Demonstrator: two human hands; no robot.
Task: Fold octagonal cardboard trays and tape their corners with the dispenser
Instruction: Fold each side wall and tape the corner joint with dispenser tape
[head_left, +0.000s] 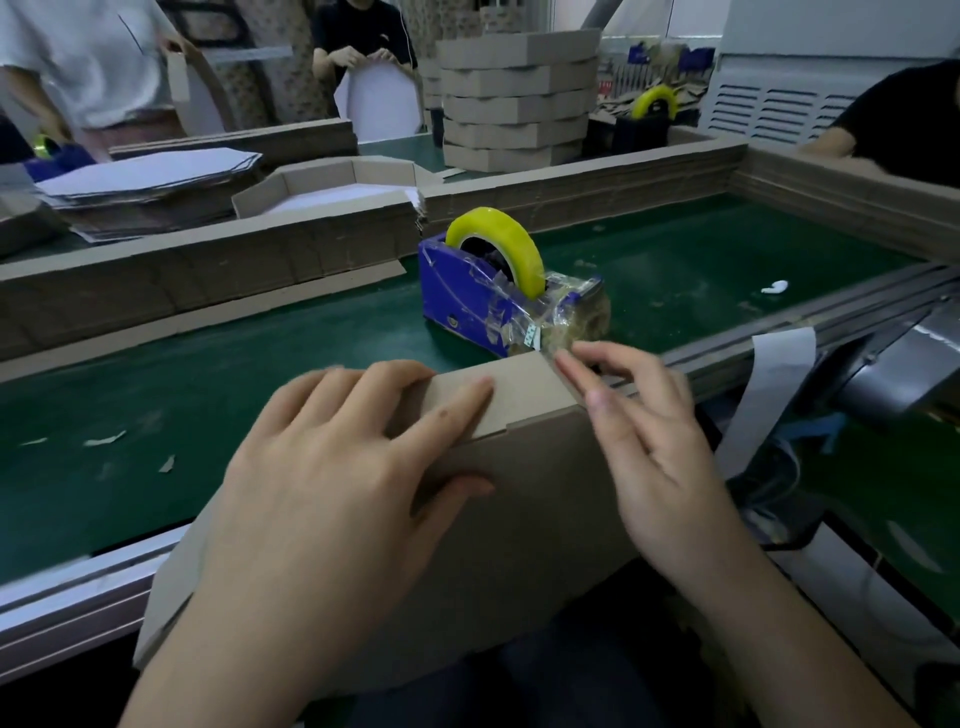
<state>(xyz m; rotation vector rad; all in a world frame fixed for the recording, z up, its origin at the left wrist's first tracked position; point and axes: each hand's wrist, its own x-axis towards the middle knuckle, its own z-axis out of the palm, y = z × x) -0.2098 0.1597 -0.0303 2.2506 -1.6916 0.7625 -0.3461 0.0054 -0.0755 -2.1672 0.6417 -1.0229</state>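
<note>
A brown cardboard tray (540, 499) stands tilted on its edge at the near side of the green belt, its underside toward me. My left hand (332, 467) grips its folded top wall, fingers over the rim and thumb against the brown face. My right hand (644, 431) presses a strip of clear tape onto the tray's upper right corner with extended fingers. Just behind that corner sits the blue tape dispenser (467, 296) with a yellow roll (498, 244), wrapped in old clear tape.
Low cardboard walls (208, 270) line the green belt (701, 270). A stack of finished trays (519, 98) and a second dispenser (644, 122) stand at the back. Flat blanks (145, 182) lie at the left. Other people work beyond. A metal rail (810, 322) runs at the right.
</note>
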